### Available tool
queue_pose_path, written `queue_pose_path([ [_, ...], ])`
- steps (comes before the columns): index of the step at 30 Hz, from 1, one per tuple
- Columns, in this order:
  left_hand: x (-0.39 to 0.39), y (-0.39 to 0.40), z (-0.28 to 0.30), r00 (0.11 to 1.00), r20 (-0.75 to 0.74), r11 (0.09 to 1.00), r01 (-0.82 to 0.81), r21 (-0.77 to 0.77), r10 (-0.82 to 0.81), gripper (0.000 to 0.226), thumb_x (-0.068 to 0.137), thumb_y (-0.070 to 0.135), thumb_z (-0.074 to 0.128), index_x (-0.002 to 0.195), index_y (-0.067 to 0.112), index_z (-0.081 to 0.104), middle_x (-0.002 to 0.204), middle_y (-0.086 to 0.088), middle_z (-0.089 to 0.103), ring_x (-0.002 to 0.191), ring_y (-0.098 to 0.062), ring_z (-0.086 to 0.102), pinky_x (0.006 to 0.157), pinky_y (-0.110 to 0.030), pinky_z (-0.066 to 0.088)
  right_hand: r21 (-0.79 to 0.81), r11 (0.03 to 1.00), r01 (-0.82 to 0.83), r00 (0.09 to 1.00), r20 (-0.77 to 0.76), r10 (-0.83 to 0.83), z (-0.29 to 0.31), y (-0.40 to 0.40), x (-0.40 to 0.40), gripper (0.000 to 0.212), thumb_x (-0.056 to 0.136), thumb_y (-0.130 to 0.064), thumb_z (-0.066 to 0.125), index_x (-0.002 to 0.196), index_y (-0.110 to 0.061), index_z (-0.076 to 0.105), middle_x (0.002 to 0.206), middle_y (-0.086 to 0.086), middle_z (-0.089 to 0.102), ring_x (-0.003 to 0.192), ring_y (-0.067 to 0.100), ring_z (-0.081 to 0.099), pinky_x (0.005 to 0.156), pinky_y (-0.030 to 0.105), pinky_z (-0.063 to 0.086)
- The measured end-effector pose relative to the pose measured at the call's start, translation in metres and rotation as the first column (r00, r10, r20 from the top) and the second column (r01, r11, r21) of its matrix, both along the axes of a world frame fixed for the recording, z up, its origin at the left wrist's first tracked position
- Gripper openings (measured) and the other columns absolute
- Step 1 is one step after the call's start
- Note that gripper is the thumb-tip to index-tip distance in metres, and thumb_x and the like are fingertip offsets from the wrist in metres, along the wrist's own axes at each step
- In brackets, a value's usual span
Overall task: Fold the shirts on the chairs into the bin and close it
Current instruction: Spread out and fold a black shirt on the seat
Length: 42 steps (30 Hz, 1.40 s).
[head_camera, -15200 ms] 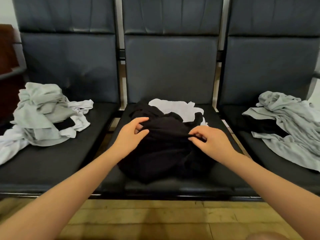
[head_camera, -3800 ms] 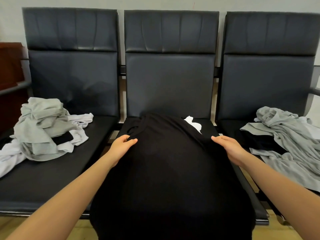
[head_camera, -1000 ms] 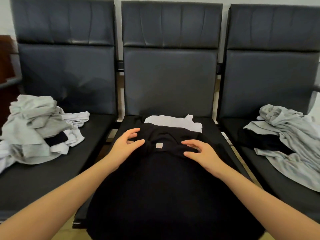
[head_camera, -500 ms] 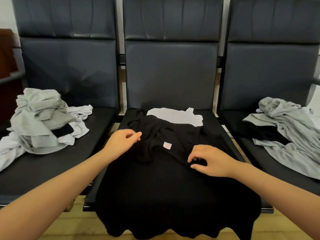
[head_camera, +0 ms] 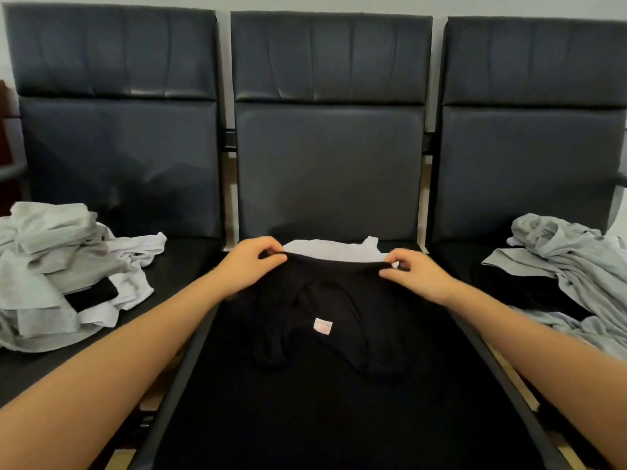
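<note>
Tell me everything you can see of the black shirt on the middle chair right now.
The black shirt is a plain dark knit, spread over the middle chair seat and running past its front edge out of view. A small pale label shows at the neck opening. The left hand and right hand each pinch its far edge, lifting it taut. Behind that edge, a white garment shows on the seat.

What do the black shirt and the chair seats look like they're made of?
Black shirt: soft matte knit, probably cotton; it drapes limply and creases, with a sewn neck label. Middle chair: smooth dark leather or vinyl; faint sheen and stitched panels.
</note>
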<state>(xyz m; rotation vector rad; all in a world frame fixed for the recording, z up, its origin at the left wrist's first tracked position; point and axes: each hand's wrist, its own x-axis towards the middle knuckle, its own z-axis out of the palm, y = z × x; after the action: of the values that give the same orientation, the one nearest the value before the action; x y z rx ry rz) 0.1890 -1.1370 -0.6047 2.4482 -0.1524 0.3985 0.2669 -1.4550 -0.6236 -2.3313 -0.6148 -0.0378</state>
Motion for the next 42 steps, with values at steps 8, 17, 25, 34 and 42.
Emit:
queue_pose_path([
  [8,0.034,0.018,0.018,0.989,0.086,0.992,-0.113,-0.048,0.117,0.011,0.094,0.021,0.058,0.097,0.014,0.067,0.095,0.002,0.066,0.092,-0.014,0.059,0.086,-0.031,0.046,0.179,0.981,0.077,0.997,-0.040,-0.071,0.031,0.004,0.048,0.007,0.091,-0.013,0.064,0.092,-0.020,0.067,0.100,-0.005,0.066,0.101,0.011,0.058,0.092,0.028,0.044],
  [17,0.067,0.008,-0.020,0.969,-0.085,0.970,-0.223,0.099,0.232,0.028,0.095,0.023,0.055,0.123,0.020,0.062,0.124,-0.006,0.059,0.118,-0.023,0.053,0.102,-0.030,0.038,0.154,0.966,0.206,0.978,-0.078,-0.196,-0.010,0.025,0.075,0.021,0.092,-0.005,0.058,0.106,-0.015,0.070,0.106,0.002,0.067,0.103,0.018,0.061,0.091,0.025,0.044],
  [25,-0.029,-0.024,-0.028,0.953,0.021,0.951,-0.299,-0.077,0.302,0.046,0.095,0.032,0.055,0.139,0.023,0.046,0.136,-0.008,0.047,0.128,-0.021,0.044,0.107,-0.036,0.037,0.181,0.957,0.228,0.956,0.144,-0.255,-0.011,0.009,-0.016,0.029,0.093,-0.015,0.058,0.121,-0.020,0.063,0.111,-0.001,0.058,0.109,0.017,0.053,0.094,0.027,0.042],
  [34,-0.177,-0.038,-0.076,0.906,-0.143,0.853,-0.307,0.423,0.397,0.050,0.093,0.050,0.052,0.138,0.030,0.045,0.113,0.000,0.057,0.103,-0.018,0.061,0.083,-0.031,0.048,0.226,0.970,-0.088,0.991,-0.078,0.108,-0.033,-0.015,-0.172,0.022,0.089,-0.026,0.066,0.110,-0.034,0.065,0.097,-0.010,0.063,0.090,0.006,0.061,0.081,0.019,0.047],
  [42,-0.185,0.010,-0.077,0.904,-0.035,0.876,-0.402,0.266,0.426,0.029,0.092,0.023,0.060,0.121,0.020,0.063,0.098,-0.005,0.061,0.092,-0.026,0.063,0.080,-0.038,0.048,-0.352,0.889,-0.292,0.940,0.067,0.336,-0.054,-0.034,-0.206,0.060,0.088,-0.055,0.058,0.142,-0.036,0.041,0.137,-0.018,0.041,0.129,-0.001,0.035,0.108,0.018,0.028],
])
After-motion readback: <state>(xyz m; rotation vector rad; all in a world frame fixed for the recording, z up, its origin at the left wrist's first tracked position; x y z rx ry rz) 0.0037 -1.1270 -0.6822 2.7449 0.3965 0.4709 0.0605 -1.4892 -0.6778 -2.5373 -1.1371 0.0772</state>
